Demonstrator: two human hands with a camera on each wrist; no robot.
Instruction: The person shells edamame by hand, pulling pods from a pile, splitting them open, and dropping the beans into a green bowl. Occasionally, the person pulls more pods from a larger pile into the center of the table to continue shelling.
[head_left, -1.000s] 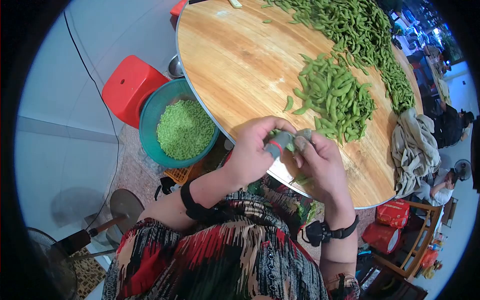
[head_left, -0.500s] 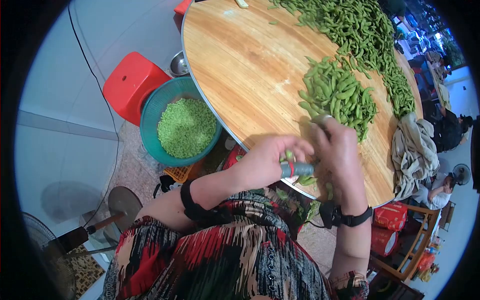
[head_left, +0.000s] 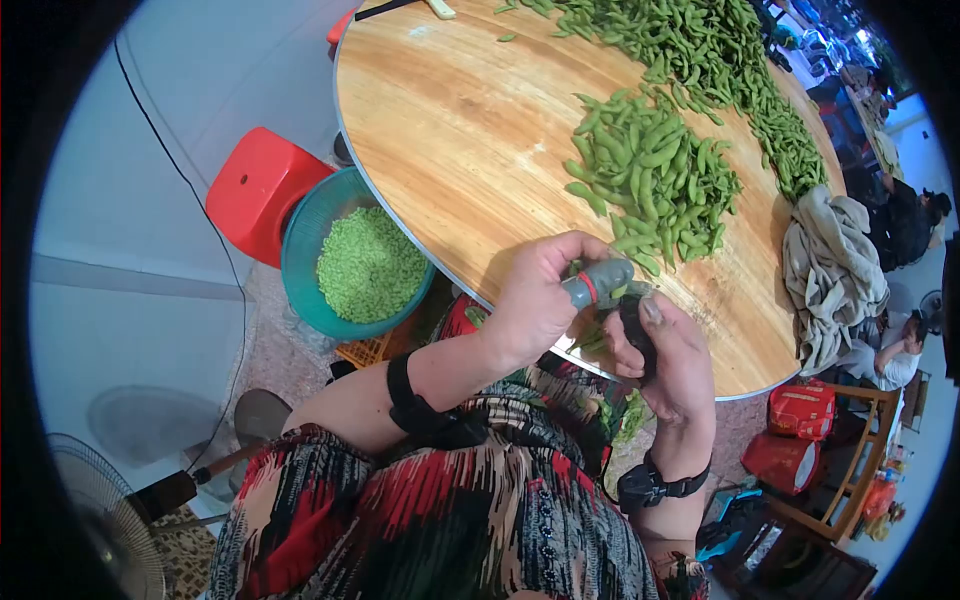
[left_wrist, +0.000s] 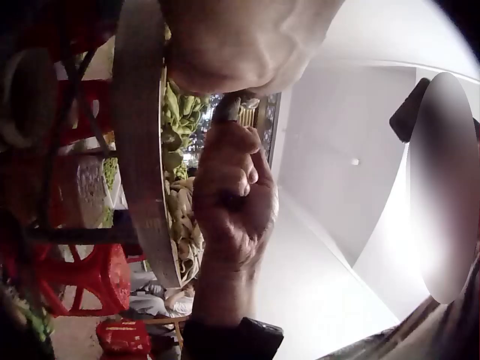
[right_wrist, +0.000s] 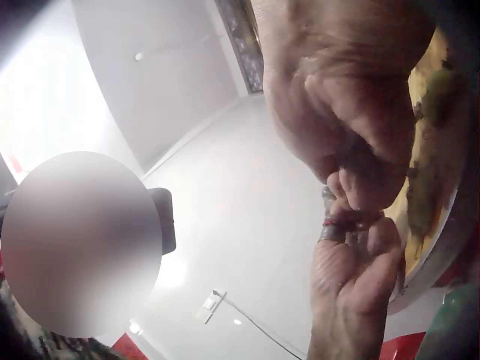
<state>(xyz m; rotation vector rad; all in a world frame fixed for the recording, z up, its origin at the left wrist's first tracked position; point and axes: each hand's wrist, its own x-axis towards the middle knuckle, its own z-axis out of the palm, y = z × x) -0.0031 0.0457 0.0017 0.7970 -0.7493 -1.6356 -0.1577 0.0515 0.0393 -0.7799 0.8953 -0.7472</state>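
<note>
Over the table's near edge my two hands meet at the fingertips. My left hand (head_left: 535, 305) wears a grey finger cover (head_left: 606, 273) with a red band, and its thumb presses at a green soybean pod (head_left: 619, 291). From the other side my right hand (head_left: 685, 355), fingers curled and dark-covered at the tips, pinches the same pod, mostly hidden between the fingers. In the right wrist view, the left hand (right_wrist: 352, 262) faces the right one closely. Just beyond them lies a small heap of whole pods (head_left: 655, 180) on the round wooden table (head_left: 450, 130).
A larger pod pile (head_left: 700, 50) covers the table's far side. To the left, a green basin (head_left: 300, 260) holds shelled beans (head_left: 368, 265), beside a red stool (head_left: 262, 190). A crumpled cloth (head_left: 830, 270) lies at the right edge. A fan (head_left: 100, 510) stands at lower left.
My right hand reached to the small heap half a second ago and has come back to the left hand with a pod. The left fingers, then spread, now close at the pod.
</note>
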